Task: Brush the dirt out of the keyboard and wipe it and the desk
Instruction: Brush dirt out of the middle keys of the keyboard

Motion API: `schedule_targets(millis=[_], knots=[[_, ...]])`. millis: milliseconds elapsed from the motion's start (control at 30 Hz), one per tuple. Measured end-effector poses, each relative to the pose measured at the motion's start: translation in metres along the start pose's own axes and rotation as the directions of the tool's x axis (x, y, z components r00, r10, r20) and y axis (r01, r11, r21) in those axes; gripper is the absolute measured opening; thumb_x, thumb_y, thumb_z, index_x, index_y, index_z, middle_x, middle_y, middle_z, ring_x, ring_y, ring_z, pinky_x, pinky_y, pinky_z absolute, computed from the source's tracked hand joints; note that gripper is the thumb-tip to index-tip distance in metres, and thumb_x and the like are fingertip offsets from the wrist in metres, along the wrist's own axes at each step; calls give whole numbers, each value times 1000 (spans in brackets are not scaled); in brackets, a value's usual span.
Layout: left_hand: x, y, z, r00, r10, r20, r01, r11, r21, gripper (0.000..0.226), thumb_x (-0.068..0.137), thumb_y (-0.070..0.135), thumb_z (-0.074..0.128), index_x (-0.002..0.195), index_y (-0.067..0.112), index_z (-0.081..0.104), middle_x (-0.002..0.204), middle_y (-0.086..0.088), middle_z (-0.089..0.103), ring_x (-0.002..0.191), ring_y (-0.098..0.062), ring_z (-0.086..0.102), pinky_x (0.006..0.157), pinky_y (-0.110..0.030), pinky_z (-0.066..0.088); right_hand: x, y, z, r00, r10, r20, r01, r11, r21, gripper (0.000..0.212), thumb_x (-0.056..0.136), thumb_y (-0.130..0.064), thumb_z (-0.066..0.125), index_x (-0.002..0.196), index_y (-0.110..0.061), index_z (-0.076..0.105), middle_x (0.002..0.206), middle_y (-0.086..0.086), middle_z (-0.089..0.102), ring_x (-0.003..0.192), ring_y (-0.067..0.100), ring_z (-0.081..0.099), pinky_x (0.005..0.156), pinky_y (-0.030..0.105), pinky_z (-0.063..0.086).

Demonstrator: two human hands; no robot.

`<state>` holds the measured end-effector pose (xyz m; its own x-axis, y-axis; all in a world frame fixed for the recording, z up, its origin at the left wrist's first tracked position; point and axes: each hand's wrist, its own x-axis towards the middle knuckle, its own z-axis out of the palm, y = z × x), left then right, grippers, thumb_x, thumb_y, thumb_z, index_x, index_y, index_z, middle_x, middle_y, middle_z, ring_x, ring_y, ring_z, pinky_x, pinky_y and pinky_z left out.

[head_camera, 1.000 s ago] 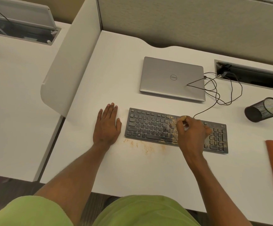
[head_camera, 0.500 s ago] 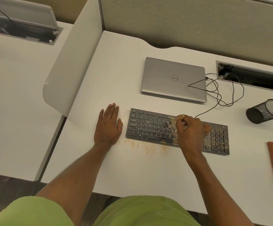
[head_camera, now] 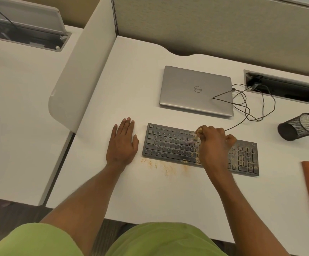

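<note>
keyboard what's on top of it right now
On the keyboard, the right hand grips a small brush against the keys; brownish dirt dusts the right half. The keys under the hand are hidden.

left hand [head_camera: 122, 143]: flat on desk [head_camera: 150, 196], fingers straight, thumb near the left end of keyboard [head_camera: 170, 145] | right hand [head_camera: 214, 146]: fingers curled round small brush [head_camera: 196, 137], bristles on keys below fingertips | dirt [head_camera: 159, 165]: on desk just right of left wrist | laptop [head_camera: 196, 91]: closed, beyond right fingers | mesh cup [head_camera: 300, 126]: on its side, well right
</note>
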<state>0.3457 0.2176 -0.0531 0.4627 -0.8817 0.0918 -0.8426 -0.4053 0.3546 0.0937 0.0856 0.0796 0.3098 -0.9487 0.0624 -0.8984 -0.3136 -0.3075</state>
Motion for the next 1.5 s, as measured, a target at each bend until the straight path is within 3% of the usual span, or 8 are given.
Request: schedule_targets(millis=[200, 367, 467, 700, 900, 1067, 1300, 1500], knots=[[0, 0, 0, 1000, -4, 9, 4, 1000, 0, 62, 106, 34, 34, 164, 13, 30, 172, -4, 26, 161, -15, 16, 132, -42, 10, 5, -8, -2, 999, 22, 24, -28, 967, 253, 23, 100, -10, 61, 97, -30, 70, 85, -19, 59, 99, 10, 44, 86, 33, 15], [1, 0, 0, 1000, -3, 8, 3, 1000, 2, 62, 106, 34, 34, 164, 12, 31, 172, -5, 27, 161, -15, 17, 132, -42, 10, 7, 4, 1, 995, 79, 59, -82, 995, 61, 30, 98, -3, 56, 92, -31, 67, 87, -10, 64, 104, 17, 48, 84, 36, 13], [0, 0, 0, 1000, -3, 8, 3, 1000, 2, 63, 106, 34, 35, 164, 12, 31, 172, -5, 27, 161, -16, 17, 132, -42, 10, 6, 4, -7, 996, 85, -34, -87, 995, -53, 29, 93, -1, 57, 93, -29, 65, 93, -6, 66, 103, 21, 49, 82, 36, 11], [0, 0, 0, 1000, -4, 9, 4, 1000, 1, 63, 106, 33, 34, 164, 12, 30, 172, -5, 27, 161, -15, 16, 132, -43, 10, 20, -6, 0, 994, 105, 4, -103, 967, 233, 18, 102, -20, 59, 101, -33, 71, 94, -16, 63, 105, 11, 48, 78, 33, 13], [0, 0, 0, 1000, -6, 10, 6, 1000, 3, 62, 106, 33, 35, 164, 13, 30, 172, -5, 27, 161, -15, 17, 132, -43, 11, 22, 4, 1, 986, 162, -30, -160, 985, 61, 28, 100, -8, 54, 88, -32, 64, 85, -11, 61, 99, 15, 45, 81, 35, 12], [0, 0, 0, 1000, -5, 11, 4, 1000, 7, 63, 106, 34, 34, 165, 13, 30, 172, -5, 27, 161, -15, 17, 132, -42, 10, 19, 3, 2, 982, 161, -101, -146, 979, 141, 19, 103, -23, 52, 96, -30, 69, 91, -13, 65, 100, 17, 50, 84, 37, 18], [0, 1, -1, 1000, -2, 9, 2, 1000, -2, 63, 105, 34, 34, 164, 12, 31, 172, -5, 28, 161, -16, 18, 132, -43, 12, 15, 6, 5, 978, 172, -120, -163, 983, 88, 34, 102, -27, 44, 74, -24, 65, 68, -5, 63, 84, 22, 53, 81, 37, 17], [0, 2, -2, 1000, -4, 13, 4, 1000, -1, 63, 105, 35, 32, 164, 12, 31, 172, -5, 27, 161, -16, 18, 132, -44, 12, 17, 10, 6, 986, 137, -90, -127, 986, 109, 29, 101, -27, 46, 85, -28, 70, 78, -11, 68, 93, 17, 53, 83, 39, 19]])
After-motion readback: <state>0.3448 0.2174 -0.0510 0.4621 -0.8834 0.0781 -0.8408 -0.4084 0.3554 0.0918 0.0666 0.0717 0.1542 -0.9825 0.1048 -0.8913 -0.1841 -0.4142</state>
